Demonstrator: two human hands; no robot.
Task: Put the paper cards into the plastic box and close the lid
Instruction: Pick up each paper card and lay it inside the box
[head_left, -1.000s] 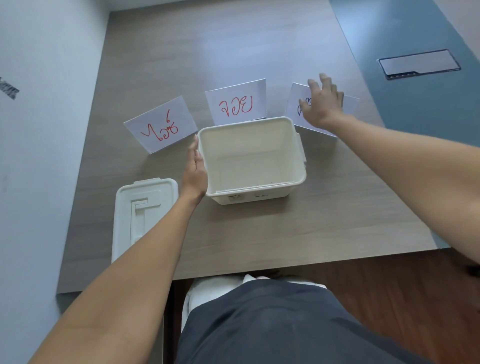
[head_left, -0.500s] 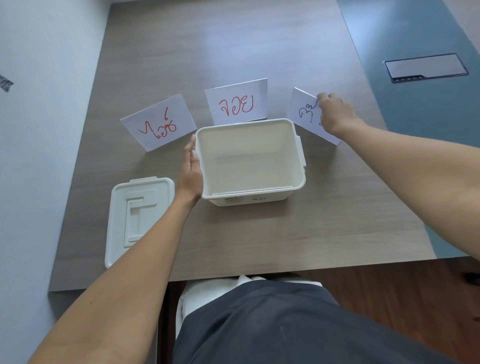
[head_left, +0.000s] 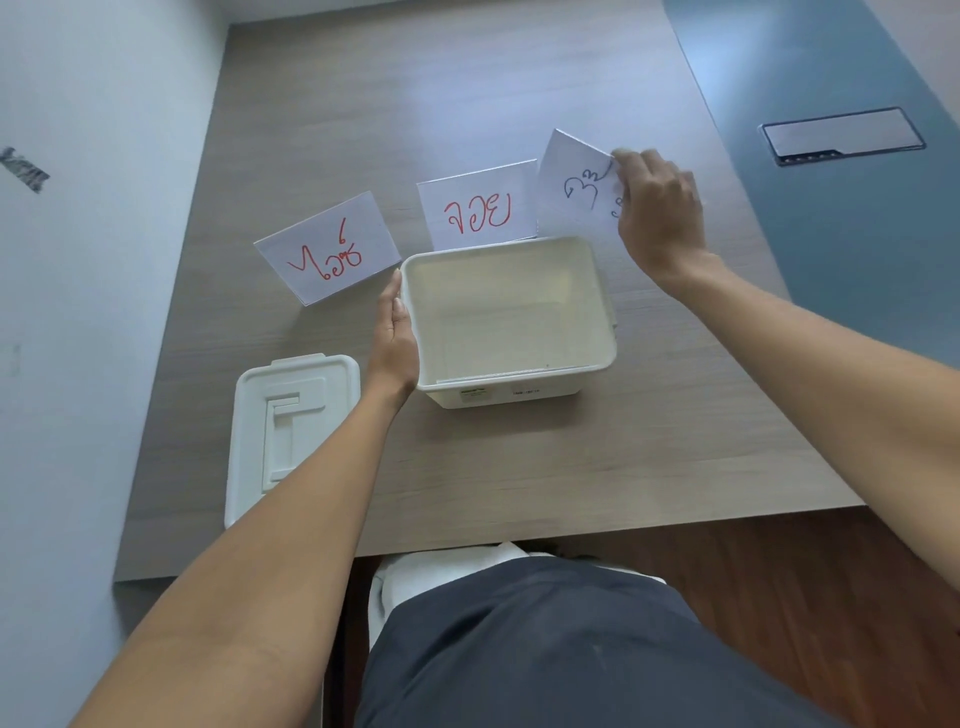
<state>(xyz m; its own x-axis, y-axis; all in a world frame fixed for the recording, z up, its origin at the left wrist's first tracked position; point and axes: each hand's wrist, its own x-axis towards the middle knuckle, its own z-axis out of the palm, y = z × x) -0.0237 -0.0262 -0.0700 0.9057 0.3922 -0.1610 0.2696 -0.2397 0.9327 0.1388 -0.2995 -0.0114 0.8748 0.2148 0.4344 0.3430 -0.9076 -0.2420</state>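
Note:
An open white plastic box (head_left: 605, 332) stands mid-table with nothing inside. My left hand (head_left: 396, 340) rests flat against its left wall, fingers together. Its white lid (head_left: 291, 426) lies on the table to the left, near the front edge. Two white paper cards with red writing lie behind the box: one (head_left: 330, 254) at the left, one (head_left: 478, 205) in the middle. My right hand (head_left: 660, 213) pinches a third card with dark writing (head_left: 576, 182), lifted off the table and tilted above the box's far right corner.
The wooden table (head_left: 467, 93) runs far ahead; its front edge is close to my lap. A pale wall (head_left: 78, 260) borders the left. At the right lies blue flooring (head_left: 857, 218) with a metal floor hatch (head_left: 841, 136).
My right hand closed on the right card, picked it up off the table and carried it left toward the box. My left hand stayed against the box.

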